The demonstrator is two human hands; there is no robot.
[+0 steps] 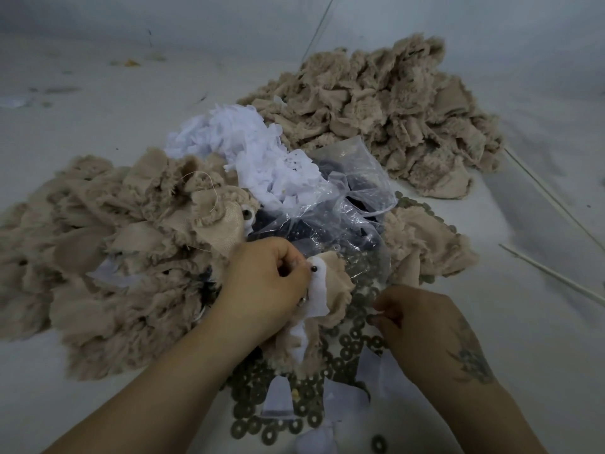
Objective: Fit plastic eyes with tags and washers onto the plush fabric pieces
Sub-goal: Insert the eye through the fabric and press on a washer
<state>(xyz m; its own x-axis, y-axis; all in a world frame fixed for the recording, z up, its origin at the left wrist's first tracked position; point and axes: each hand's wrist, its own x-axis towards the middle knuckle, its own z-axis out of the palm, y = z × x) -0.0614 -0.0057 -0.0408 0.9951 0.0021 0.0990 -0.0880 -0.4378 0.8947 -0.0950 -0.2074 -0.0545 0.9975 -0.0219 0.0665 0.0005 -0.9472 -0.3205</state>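
Beige plush fills most of the pale worktop (540, 322): one heap of plush pieces (386, 116) lies toward the far right, and a second heap (108, 244) spreads along the left edge, where one piece already carries a pair of eyes (247, 215). Between the heaps sits a loose pile of white tags (255, 152), touching a crumpled clear plastic bag (353, 194). Dark small parts show through the bag's film, too blurred to name. A spill of flat grey washers (347, 342) covers the worktop near the front edge, running under both hands, with a few white tags mixed in.

The left hand (265, 290) has its fingers curled round a single plush piece (330, 290), held just above the washers; a white tag (316, 291) lies against this piece, and a black eye (315, 267) sits at its top, right beside the thumb. The right hand (425, 326) is just beside it, its fingers (384, 306) drawn narrow and pinching something small and pale over the washers; what it is cannot be told. Thin pale sticks (556, 280) lie near the right edge.
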